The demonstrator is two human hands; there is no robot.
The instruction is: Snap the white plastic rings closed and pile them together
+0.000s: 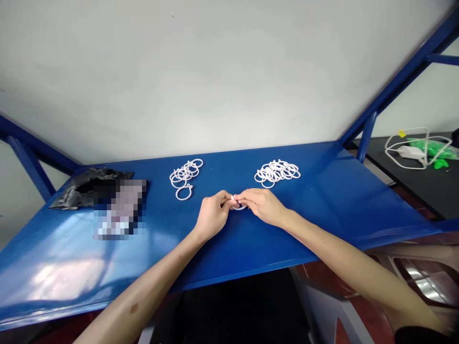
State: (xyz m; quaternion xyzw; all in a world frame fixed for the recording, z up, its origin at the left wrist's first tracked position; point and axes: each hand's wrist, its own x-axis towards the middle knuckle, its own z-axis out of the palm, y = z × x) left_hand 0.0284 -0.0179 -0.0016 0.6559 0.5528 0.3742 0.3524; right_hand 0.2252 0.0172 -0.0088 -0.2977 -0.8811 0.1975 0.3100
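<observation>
My left hand (213,213) and my right hand (263,204) meet over the middle of the blue table (322,200). Both pinch one white plastic ring (238,206) between their fingertips, just above the tabletop. Much of the ring is hidden by my fingers. A pile of several white rings (185,175) lies beyond my left hand. A second pile of white rings (277,172) lies beyond my right hand.
A black plastic bag (86,188) and a blurred-out flat item (120,210) lie at the table's left. Blue frame struts (394,81) rise at both back corners against a white wall. A dark side table at right holds white wire (412,148) and green parts (435,153).
</observation>
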